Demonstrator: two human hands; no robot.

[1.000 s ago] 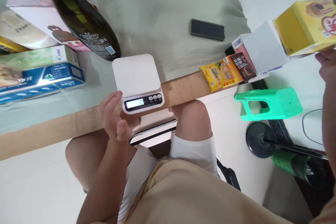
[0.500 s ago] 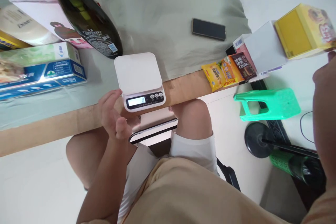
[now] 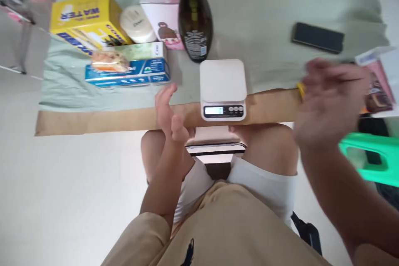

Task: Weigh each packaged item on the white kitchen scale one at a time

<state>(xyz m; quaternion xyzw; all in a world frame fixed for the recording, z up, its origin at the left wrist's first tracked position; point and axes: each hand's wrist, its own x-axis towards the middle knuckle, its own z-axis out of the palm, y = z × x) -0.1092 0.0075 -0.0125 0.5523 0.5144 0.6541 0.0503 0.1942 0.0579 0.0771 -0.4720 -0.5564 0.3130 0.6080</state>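
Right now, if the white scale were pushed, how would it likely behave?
The white scale would probably slide rather than roll or tip, being low, flat and broad. Its smooth, hard-looking casing suggests stiffness. Sitting close to the brown front edge, it might drop if pushed past it.

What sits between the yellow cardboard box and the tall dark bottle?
In the head view, a white rounded container and a pink-and-white cardboard box sit between the yellow cardboard box and the tall dark bottle.

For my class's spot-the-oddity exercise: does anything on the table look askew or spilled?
No spill shows. The phone looks slightly askew: it lies slanted, whereas the white scale sits roughly square to the table's brown edge.
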